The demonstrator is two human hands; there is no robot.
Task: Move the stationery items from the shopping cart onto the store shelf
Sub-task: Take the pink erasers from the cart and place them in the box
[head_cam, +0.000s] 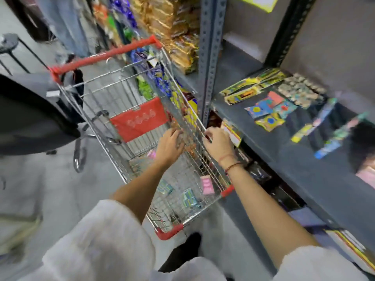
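A wire shopping cart point(105, 110) with a red handle point(101, 57) stands beside the grey store shelf point(284, 155). On its floor lie a pink pack point(207, 185) and blue-green packs point(188, 197). My left hand point(169, 145) reaches down inside the cart over a blurred brownish packet; whether it grips it is unclear. My right hand point(219, 144) is at the cart's right rim, closed on a yellow and white packet point(233, 133) next to the shelf edge. Yellow-green boxes point(253, 86), colourful square packs point(269, 109) and blister cards point(300, 91) lie on the shelf.
A black office chair point(30, 118) stands left of the cart and a dark stool point(10, 43) is further back. Snack packets point(174, 29) fill the shelves beyond the perforated upright point(209, 57). A lower shelf point(280, 191) holds dark items.
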